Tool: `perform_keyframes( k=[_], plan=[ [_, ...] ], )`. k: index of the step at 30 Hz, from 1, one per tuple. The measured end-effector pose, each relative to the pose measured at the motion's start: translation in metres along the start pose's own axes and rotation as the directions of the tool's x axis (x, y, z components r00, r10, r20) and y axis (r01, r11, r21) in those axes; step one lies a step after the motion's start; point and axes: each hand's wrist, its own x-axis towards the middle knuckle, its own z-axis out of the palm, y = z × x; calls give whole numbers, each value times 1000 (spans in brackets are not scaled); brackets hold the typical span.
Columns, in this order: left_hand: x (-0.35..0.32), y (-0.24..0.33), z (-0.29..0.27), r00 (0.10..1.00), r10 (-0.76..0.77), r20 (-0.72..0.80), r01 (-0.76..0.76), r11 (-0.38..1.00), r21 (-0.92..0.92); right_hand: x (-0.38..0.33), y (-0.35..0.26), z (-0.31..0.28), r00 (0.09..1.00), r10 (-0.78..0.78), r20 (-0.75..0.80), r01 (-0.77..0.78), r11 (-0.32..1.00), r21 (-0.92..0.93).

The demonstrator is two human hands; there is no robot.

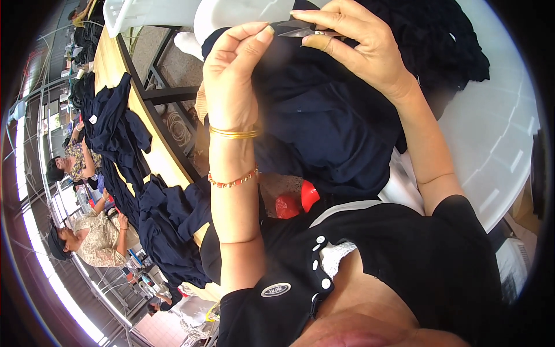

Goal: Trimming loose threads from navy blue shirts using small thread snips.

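Note:
My right hand [367, 52] holds small metal thread snips [299, 32] between thumb and fingers, the blades pointing left. The blade tips are close to the fingertips of my left hand [234, 61]. Its thumb and forefinger are pinched together, and whatever lies between them is too small to make out. Beneath both hands a dark navy garment [332, 130] drapes over my lap. Gold bangles [234, 133] and a red beaded bracelet [233, 180] circle my left wrist and forearm.
A large white plastic tub [491, 147] stands at the right, with more dark cloth [430, 43] in it. Left of me runs a wooden table [167, 151] with heaped navy garments [167, 217]. Co-workers [104, 236] stand beyond it. A red object [309, 195] is below the garment.

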Motion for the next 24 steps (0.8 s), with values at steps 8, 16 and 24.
perform_keyframes(
  k=[8, 16, 24],
  plan=[
    [-1, -4, -5, 1000, 3, 12, -3, 1000, 9, 0, 6, 0, 998, -49, 47, 51, 998, -44],
    [-9, 8, 1, 998, 42, 49, -48, 991, 122, 2, 1, 13, 906, 359, 226, -417, 848, 327],
    [-22, 20, -35, 1000, 19, 24, -27, 895, 446, 1, 10, -3, 948, 315, 40, -317, 930, 188]
  ],
)
